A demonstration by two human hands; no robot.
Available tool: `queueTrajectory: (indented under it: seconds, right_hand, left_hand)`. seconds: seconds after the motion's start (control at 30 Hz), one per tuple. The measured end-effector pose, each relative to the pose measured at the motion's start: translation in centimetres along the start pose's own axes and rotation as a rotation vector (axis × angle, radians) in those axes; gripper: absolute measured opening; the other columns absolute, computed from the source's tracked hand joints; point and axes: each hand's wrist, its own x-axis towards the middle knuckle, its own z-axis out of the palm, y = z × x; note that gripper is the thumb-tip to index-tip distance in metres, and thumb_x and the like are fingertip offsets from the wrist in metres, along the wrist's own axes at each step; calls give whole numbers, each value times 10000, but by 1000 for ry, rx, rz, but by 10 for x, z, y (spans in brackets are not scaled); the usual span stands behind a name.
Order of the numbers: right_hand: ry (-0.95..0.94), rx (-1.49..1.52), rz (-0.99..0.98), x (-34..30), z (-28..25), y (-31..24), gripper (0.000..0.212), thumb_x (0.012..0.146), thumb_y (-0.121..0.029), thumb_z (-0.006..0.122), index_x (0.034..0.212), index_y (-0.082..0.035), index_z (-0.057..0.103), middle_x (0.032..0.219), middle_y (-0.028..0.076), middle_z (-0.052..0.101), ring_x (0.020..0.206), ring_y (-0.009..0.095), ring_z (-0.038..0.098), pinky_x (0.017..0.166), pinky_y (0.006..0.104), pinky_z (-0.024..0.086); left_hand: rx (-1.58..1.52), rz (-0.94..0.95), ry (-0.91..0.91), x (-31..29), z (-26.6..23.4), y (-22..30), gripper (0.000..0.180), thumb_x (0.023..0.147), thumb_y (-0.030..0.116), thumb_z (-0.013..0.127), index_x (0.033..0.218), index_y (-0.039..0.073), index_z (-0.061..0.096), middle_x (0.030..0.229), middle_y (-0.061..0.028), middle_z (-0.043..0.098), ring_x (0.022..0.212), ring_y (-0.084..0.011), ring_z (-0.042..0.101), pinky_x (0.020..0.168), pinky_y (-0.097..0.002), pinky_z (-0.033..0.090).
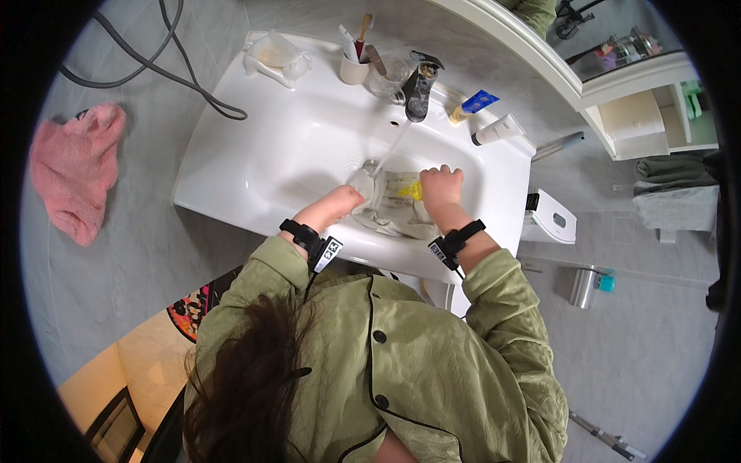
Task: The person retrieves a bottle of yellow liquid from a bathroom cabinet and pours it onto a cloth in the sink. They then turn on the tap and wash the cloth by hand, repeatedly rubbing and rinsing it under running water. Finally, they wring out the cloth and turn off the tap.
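Note:
A wet whitish cloth (394, 208) with greyish marks lies bunched in the white sink basin (278, 154), toward its front right. My left hand (333, 205) is closed on the cloth's left end. At the other end my right hand (442, 189) is curled into a fist against the cloth, gripping its edge. A small bright yellow patch (414, 190) shows beside the right fingers; I cannot tell what it is. Water runs from the dark faucet (421, 92) toward the drain, left of the cloth.
Along the sink's back rim stand a clear soap dish (276, 59), a toothbrush cup (354, 71), a glass mug (388, 79), a blue-and-yellow tube (472, 106) and a white tube (498, 130). A pink towel (79, 171) hangs at left, near a grey hose (150, 65). A mirror cabinet (575, 69) overhangs at right.

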Motion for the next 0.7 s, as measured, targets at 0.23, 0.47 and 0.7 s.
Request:
queueTrajectory:
  seconds: [0.23,0.47,0.7]
  right_hand:
    - [-18,34,60,-6,1,18,219,720,-142,637,936,-173,637,929,-21,632,942,197,566,748,482,411]
    - [19,390,194,-37,12,39,404,657,-119,726,1025,-103,560,975,54,607,937,240,564,765,404,450]
    - [173,1633,62,-63,53,40,573,621,-58,809,1104,-40,503,964,37,538,921,175,527,816,306,458]
  left_hand:
    - [-257,18,-22,12,6,-12,262,908,111,475,1112,-55,482,1039,-151,514,895,-216,574,742,-315,541]
    - [-246,6,-39,-4,17,29,329,966,259,436,1133,-25,443,823,-113,580,678,-184,599,634,-284,527]
    - [-88,204,-6,-14,40,71,278,965,313,439,1038,48,484,722,-46,569,543,-101,530,479,-227,419]
